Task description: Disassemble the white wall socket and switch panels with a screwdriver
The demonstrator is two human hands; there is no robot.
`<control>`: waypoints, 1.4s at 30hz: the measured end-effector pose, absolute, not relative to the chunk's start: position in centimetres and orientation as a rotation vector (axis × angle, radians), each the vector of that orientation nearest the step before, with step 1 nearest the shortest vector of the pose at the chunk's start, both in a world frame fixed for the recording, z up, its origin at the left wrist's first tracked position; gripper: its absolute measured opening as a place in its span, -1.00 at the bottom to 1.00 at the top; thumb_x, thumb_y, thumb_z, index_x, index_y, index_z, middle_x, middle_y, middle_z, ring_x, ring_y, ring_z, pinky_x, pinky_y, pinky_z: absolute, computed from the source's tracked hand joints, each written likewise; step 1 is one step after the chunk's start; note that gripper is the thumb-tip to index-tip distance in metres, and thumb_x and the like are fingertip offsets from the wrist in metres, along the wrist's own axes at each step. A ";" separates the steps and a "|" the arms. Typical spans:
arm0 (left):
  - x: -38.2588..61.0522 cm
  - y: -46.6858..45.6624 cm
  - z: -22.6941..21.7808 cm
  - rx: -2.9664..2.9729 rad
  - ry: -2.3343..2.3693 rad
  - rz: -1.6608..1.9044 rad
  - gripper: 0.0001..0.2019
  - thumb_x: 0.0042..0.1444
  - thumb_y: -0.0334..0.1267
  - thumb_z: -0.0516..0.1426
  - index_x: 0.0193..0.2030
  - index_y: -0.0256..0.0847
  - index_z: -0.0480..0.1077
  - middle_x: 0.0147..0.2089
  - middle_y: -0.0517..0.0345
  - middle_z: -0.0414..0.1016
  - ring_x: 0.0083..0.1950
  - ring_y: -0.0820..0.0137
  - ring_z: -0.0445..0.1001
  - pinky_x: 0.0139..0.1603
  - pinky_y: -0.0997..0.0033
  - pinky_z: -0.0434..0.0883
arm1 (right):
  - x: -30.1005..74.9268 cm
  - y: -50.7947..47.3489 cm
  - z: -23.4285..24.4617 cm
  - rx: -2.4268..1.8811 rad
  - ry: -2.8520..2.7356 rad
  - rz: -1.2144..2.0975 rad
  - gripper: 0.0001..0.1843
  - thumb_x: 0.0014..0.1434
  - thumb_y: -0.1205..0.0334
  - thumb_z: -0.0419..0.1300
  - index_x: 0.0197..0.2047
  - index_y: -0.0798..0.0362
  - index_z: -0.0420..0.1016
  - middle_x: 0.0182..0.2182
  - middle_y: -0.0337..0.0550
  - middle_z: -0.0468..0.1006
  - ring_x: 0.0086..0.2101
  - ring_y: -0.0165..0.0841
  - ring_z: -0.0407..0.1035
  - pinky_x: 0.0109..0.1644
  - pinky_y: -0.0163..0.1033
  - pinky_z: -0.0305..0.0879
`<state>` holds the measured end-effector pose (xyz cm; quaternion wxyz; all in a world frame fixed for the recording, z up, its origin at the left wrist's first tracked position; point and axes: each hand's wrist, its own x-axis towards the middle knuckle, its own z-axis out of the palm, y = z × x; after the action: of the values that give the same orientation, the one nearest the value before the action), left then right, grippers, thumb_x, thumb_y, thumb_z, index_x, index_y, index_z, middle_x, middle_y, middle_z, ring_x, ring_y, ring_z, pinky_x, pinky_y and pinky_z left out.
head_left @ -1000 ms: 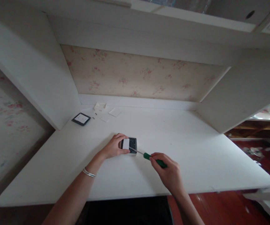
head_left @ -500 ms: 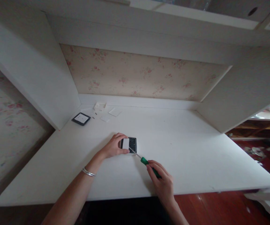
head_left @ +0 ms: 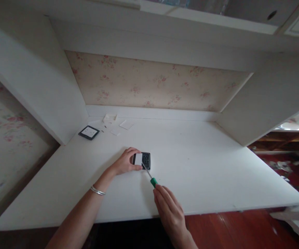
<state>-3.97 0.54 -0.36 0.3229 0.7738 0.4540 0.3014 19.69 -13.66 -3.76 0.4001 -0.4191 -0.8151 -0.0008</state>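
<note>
Gripping the small black rectangular plastic-looking unit (head_left: 146,159) between thumb and fingers, your left hand (head_left: 125,162) sits at its nine o'clock side, closed to the unit's width. Take that unit as the clock's centre: it lies on the broad white desk (head_left: 211,166), with a flat white rectangular panel (head_left: 138,159) covering its nine o'clock part and its dark, moulded face exposed toward three.

At five o'clock, your right hand (head_left: 169,207) is wrapped around the green-handled screwdriver (head_left: 154,182) with a thin metal shaft. The shaft slants up to the panel's right edge; you cannot tell from here whether the tip is wedged beneath it.

Out at ten o'clock, you have a black-framed square plate (head_left: 88,132) with a white centre. Near it, toward eleven, are a shallow off-white square tray-like piece (head_left: 110,118), two flat white pieces (head_left: 126,125) and some tiny dark slivers (head_left: 104,128), too small to identify. Silver-coloured bangles (head_left: 97,190) circle your left wrist at eight o'clock.
</note>
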 end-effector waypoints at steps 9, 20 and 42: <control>-4.0 0.5 -0.6 2.022 1.213 0.799 -0.41 -0.20 -0.08 0.33 0.03 -0.08 0.33 0.05 0.07 0.28 0.11 0.20 0.26 0.14 0.17 0.23 | 18.0 -13.8 -4.4 -1.083 -1.958 -0.009 -0.56 0.16 0.49 0.10 0.10 0.06 0.36 0.00 -0.02 0.46 0.00 -0.21 0.35 0.05 -0.13 0.40; -4.2 0.4 -0.1 2.027 1.176 0.777 -0.40 -0.18 -0.08 0.32 0.06 -0.04 0.32 0.05 0.07 0.30 0.11 0.20 0.27 0.15 0.17 0.24 | 17.3 -12.8 -3.7 -1.220 -1.729 0.298 -0.69 0.19 0.37 0.10 -0.02 -0.02 0.48 -0.03 -0.10 0.49 -0.08 -0.28 0.42 0.05 -0.17 0.39; -7.9 7.8 -1.8 2.218 1.860 0.720 -0.38 -0.01 0.01 0.16 0.17 -0.23 0.23 0.16 -0.02 0.33 0.17 0.16 0.27 0.20 0.23 0.16 | 22.0 -10.3 -3.8 -1.388 -1.062 0.890 -0.58 -0.02 0.07 0.30 -0.08 0.04 0.44 -0.13 -0.06 0.53 -0.14 -0.19 0.41 -0.03 -0.08 0.31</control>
<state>-7.92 7.79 -1.77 0.0794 0.7412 0.6217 0.2405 21.97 -10.34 -3.81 0.5565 -0.5882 -0.4498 0.3769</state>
